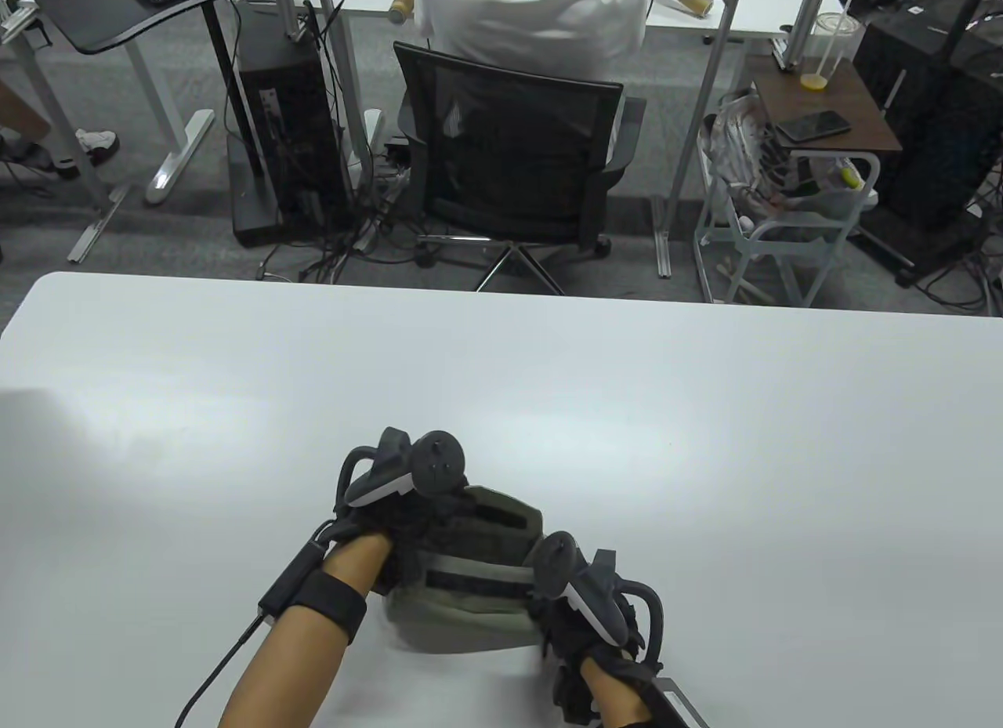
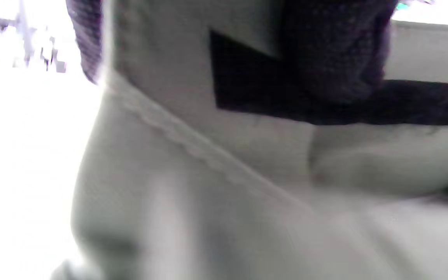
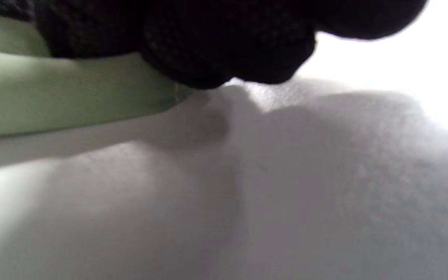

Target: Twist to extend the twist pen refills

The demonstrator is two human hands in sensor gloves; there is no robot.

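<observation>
A grey-green fabric pouch [image 1: 470, 595] with black strips lies on the white table [image 1: 705, 446] near its front edge. No pen shows in any view. My left hand [image 1: 407, 524] holds the pouch's far left end. In the left wrist view the gloved fingers [image 2: 336, 50] lie over the pouch [image 2: 208, 175] at its black strip. My right hand [image 1: 568, 610] holds the pouch's right end. In the right wrist view its fingers [image 3: 224, 46] press on the pouch's edge [image 3: 53, 93], just above the table [image 3: 286, 194]. The trackers hide both hands' fingertips in the table view.
Beyond the table's far edge stand a black office chair [image 1: 509, 156] with a seated person, a computer tower [image 1: 286, 148] and a small white cart [image 1: 783, 211]. Cables run from my left wrist [image 1: 235, 650].
</observation>
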